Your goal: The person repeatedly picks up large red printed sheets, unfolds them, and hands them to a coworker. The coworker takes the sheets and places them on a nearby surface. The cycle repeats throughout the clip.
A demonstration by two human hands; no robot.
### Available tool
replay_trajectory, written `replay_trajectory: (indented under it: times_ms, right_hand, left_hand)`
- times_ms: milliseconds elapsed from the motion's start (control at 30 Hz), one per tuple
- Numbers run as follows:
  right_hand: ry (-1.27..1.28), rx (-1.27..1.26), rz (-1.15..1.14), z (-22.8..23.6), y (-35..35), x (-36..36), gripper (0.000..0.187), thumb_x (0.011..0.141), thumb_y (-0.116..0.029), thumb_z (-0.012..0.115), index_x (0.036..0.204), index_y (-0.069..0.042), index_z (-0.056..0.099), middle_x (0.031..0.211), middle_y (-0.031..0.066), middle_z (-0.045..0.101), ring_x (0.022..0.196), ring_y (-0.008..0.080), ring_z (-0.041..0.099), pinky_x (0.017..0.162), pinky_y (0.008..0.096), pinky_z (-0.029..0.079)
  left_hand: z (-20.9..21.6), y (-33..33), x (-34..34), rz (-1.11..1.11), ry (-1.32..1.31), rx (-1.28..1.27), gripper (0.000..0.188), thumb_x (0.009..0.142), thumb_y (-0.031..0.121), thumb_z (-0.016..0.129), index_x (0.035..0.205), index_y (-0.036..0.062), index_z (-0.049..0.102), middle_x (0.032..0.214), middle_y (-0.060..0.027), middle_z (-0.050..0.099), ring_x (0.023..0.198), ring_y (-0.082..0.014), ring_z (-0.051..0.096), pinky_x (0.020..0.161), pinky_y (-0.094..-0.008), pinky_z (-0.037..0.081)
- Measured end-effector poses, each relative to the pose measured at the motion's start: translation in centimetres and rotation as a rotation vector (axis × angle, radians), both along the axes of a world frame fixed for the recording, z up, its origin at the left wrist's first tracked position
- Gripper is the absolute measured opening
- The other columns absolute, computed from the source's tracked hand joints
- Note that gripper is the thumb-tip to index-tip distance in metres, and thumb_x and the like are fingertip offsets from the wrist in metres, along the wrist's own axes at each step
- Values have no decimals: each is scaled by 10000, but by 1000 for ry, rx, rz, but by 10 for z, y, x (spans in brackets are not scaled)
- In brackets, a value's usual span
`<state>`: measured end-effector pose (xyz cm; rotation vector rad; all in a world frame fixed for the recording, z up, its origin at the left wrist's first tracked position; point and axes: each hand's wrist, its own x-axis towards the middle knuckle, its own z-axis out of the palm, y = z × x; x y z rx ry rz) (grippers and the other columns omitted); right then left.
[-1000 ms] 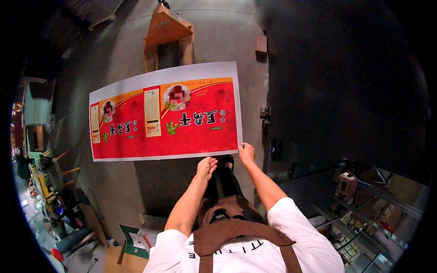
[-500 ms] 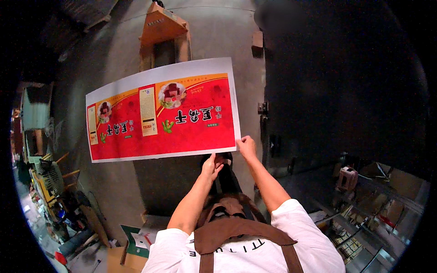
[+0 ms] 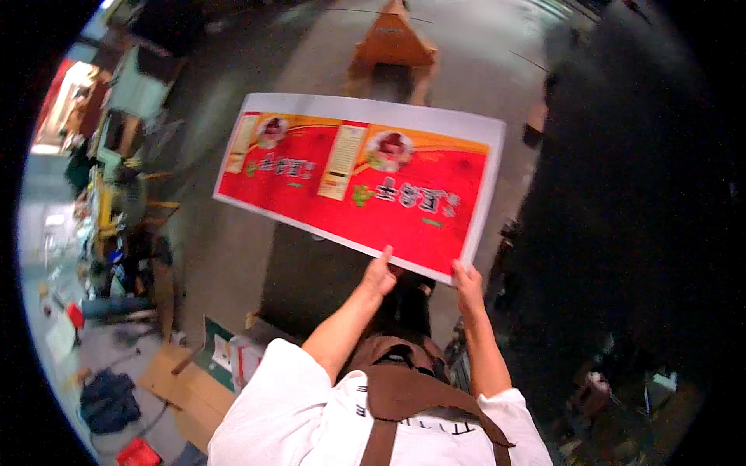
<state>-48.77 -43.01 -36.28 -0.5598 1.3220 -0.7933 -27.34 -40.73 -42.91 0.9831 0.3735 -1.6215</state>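
A large printed sheet [image 3: 404, 221], red with an orange band and a white border, stretches out in front of me. Its printing, with food pictures and dark lettering, appears upside down from here. My left hand [image 3: 379, 275] is closed on the near edge, thumb on top and the other fingers hidden beneath. At the near right corner my right hand [image 3: 468, 287] pinches the sheet. The far left end has no hand on it and slopes away from me.
Beyond the sheet stands an orange pallet jack [image 3: 395, 43] on the grey floor. Cardboard [image 3: 183, 384] lies at the lower left beside a green panel [image 3: 217, 349]. Clutter lines the left side, including a red object [image 3: 140, 452] and dark cloth [image 3: 109, 400]. The right side is very dark.
The view has swung left, so the surroundings shifted right. The sheet now tilts down toward its near right corner, and my left hand's thumb rests on its edge.
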Motion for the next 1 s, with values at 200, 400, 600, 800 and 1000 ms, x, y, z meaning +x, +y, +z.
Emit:
replay_trajectory:
  times_ms: [200, 400, 600, 800, 1000]
  right_hand:
    - [27, 217, 61, -74, 45, 3, 385, 812, -320, 562, 1079, -47, 511, 965, 36, 556, 812, 144, 529, 672, 289, 431]
    - [39, 435, -4, -54, 50, 23, 390, 780, -376, 575, 1065, -122, 497, 966, 35, 545, 828, 199, 537, 633, 385, 450]
    - [144, 475, -148, -39, 43, 32, 404, 781, -356, 556, 1100, -121, 476, 1005, 51, 565, 855, 227, 545, 675, 416, 447]
    - [154, 491, -314, -24, 45, 25, 383, 781, -343, 582, 1063, -95, 507, 974, 44, 575, 862, 209, 549, 753, 364, 441]
    - [207, 442, -262, 45, 33, 88, 435, 756, -327, 620, 1089, -87, 476, 920, 60, 577, 817, 217, 567, 626, 345, 468]
  left_hand:
    - [-14, 31, 27, -170, -5, 67, 340, 829, 266, 549, 1115, 101, 468, 1080, -54, 546, 994, -225, 517, 818, -380, 424]
    - [-65, 55, 181, -438, -436, 362, 442, 726, 451, 613, 794, 21, 541, 690, -107, 549, 542, -239, 497, 490, -332, 437]
    - [-47, -21, 509, -159, -1529, 391, 519, 787, 300, 559, 1164, -16, 395, 1067, -187, 493, 951, -265, 491, 829, -360, 387]
    - [-28, -94, 676, -651, -1901, 540, 554, 754, 324, 596, 1180, 12, 426, 1139, -216, 479, 1063, -318, 463, 884, -373, 374]
    - [0, -130, 722, -967, -1662, 348, 489, 678, 388, 667, 967, 2, 581, 847, -137, 626, 785, -227, 598, 724, -316, 451]
